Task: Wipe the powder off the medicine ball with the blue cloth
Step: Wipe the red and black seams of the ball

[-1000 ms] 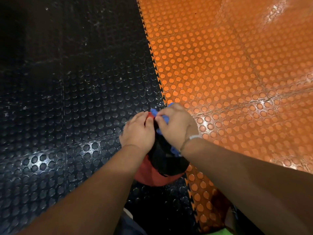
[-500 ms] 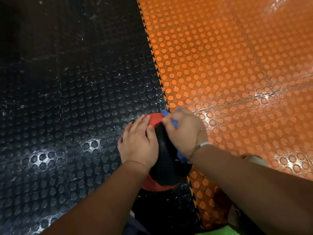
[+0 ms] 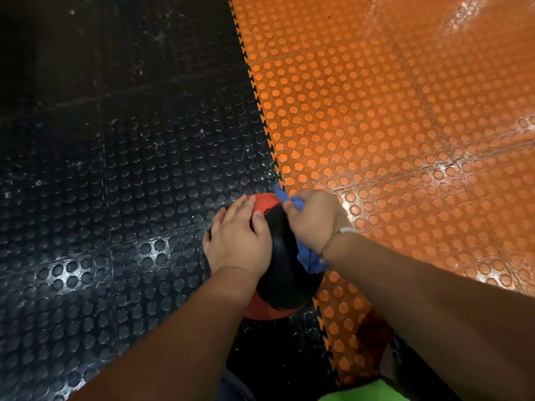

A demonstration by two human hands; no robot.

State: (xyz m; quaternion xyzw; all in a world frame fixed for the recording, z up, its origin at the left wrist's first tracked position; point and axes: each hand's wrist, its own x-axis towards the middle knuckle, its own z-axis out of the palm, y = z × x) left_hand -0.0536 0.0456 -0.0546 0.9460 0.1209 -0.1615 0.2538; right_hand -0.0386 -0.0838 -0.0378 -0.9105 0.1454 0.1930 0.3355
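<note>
A red and black medicine ball (image 3: 285, 273) sits on the floor at the seam between black and orange mats. My left hand (image 3: 237, 238) lies flat on the ball's left side, fingers straight, steadying it. My right hand (image 3: 314, 219) grips the blue cloth (image 3: 309, 260) and presses it against the ball's right upper side. Cloth ends stick out above the fingers and below the wrist. No powder is plain to see on the visible part of the ball.
The black studded mat (image 3: 115, 198) covers the left floor, and the orange studded mat (image 3: 405, 125) covers the right, joined by a toothed seam. A bright green edge (image 3: 364, 393) and dark clothing show at the bottom.
The ball has turned under my hands, showing more of its black panel and a red patch at the far top. My right hand with the cloth has slid along the ball's right side.
</note>
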